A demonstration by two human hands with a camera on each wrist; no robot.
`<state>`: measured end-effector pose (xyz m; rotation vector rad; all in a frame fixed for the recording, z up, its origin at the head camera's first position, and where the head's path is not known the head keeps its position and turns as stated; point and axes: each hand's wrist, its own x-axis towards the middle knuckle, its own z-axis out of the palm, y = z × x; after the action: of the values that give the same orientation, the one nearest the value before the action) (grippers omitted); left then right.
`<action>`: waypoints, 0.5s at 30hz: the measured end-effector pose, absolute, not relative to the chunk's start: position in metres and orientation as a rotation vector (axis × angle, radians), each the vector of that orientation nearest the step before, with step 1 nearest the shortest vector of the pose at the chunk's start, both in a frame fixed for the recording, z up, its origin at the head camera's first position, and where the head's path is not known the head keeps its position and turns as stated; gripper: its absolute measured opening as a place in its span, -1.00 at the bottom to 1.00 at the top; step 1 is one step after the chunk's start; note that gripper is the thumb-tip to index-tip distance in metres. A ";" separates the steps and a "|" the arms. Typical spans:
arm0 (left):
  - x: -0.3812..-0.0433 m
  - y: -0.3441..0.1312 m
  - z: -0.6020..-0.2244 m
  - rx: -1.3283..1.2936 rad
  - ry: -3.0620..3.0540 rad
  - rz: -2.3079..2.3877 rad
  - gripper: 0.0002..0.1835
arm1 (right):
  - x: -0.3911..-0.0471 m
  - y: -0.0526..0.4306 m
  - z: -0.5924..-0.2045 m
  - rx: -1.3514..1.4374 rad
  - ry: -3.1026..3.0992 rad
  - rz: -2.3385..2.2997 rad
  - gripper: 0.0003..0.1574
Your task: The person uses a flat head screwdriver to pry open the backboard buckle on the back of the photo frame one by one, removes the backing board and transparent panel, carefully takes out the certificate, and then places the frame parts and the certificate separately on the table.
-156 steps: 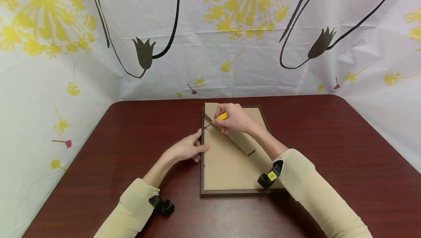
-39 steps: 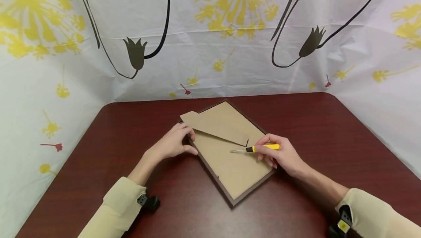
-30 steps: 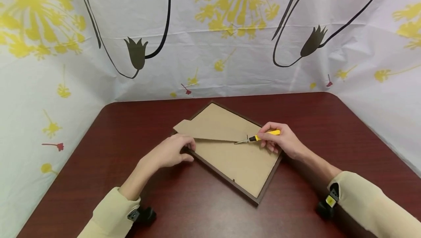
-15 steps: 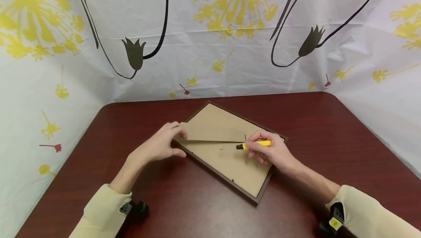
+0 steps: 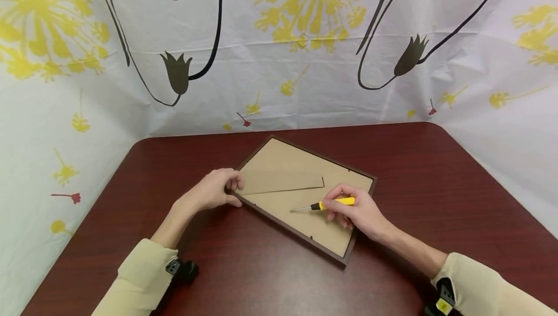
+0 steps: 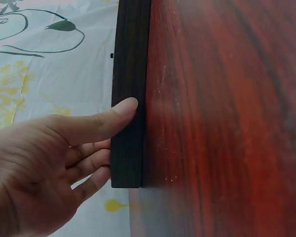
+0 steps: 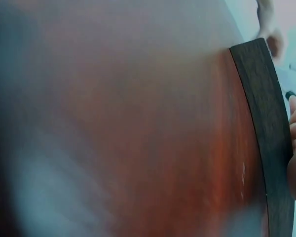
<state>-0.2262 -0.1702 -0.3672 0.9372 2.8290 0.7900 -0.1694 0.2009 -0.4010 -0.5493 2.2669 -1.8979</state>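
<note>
A picture frame (image 5: 296, 231) lies back side up on the table, turned at an angle, its brown cardboard backing (image 5: 301, 161) showing. A cardboard stand flap (image 5: 279, 180) lies almost flat across the backing. At the frame's left corner, my left hand (image 5: 215, 189) grips the edge; in the left wrist view the thumb presses the dark frame side (image 6: 130, 64) and the fingers curl behind it. My right hand (image 5: 355, 209) pinches a screwdriver (image 5: 324, 205) with a yellow and black handle. Its thin metal shaft points left over the backing; whether the tip touches cannot be told.
The dark red wooden table (image 5: 270, 287) extends around the frame. Behind it hangs a white sheet (image 5: 244, 88) with yellow and grey flower prints. Small dark tabs (image 5: 311, 237) stick out along the frame's inner edge. Each wrist wears a strapped camera (image 5: 185, 270).
The frame has turned from square-on to slanted, lately counterclockwise. The flap's left end, raised past the edge before, now lies lower. The screwdriver came away from the flap toward the near side.
</note>
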 end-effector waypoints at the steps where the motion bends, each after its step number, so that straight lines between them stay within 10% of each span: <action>1: -0.224 -0.170 -0.367 0.915 2.817 0.796 -0.63 | -0.174 0.204 -0.401 -0.572 2.270 -1.893 -0.83; 15: -0.189 -0.166 -0.360 0.957 2.614 0.855 -0.76 | -0.219 0.225 -0.397 -0.628 2.292 -1.862 -0.81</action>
<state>-0.1893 -0.1663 -0.3604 0.9575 2.6144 0.8552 -0.2193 0.2254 -0.3974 -0.6279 2.2916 -1.8618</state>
